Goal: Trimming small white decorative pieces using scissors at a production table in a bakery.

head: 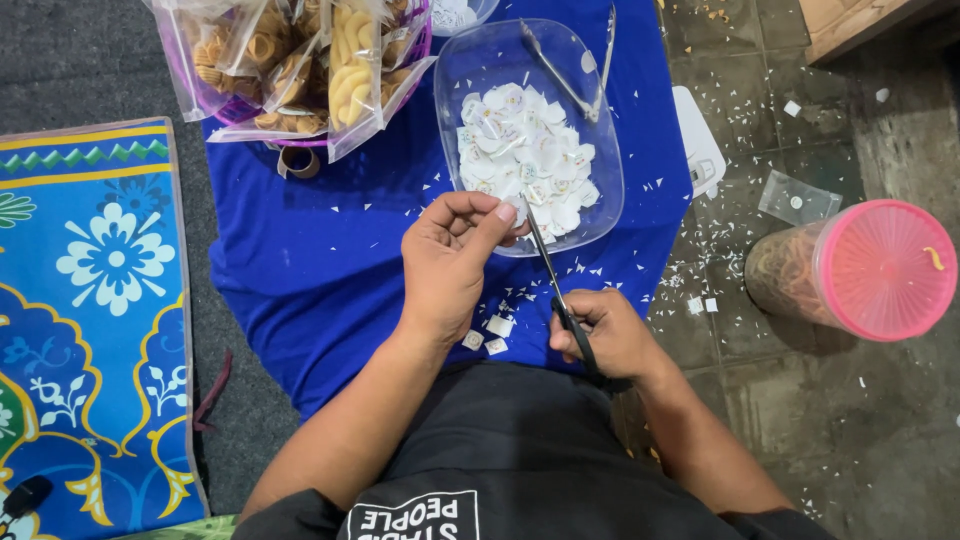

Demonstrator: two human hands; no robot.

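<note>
Two hands meet at the frame's centre: I see my left hand (447, 262) curled, fingertips pinching a small white paper piece (516, 213) at the clear tray's (601, 130) near rim, while my right hand (607, 335) grips black-handled scissors (556, 290), blades angled up-left toward it.

The person wears a black short-sleeved shirt (520, 450) of plain, smooth fabric that creases softly over the middle. Low on its front sits a white rectangular print (412, 517) bearing black block lettering, seen upside down from the head camera and cut off by the bottom edge of the picture. The sleeves end above the elbows, so both forearms are bare. The left hand (450, 262) and the right hand (608, 335) are bare too, without gloves; no ring, watch or bracelet shows on either. The fingernails are short and unpainted.
</note>
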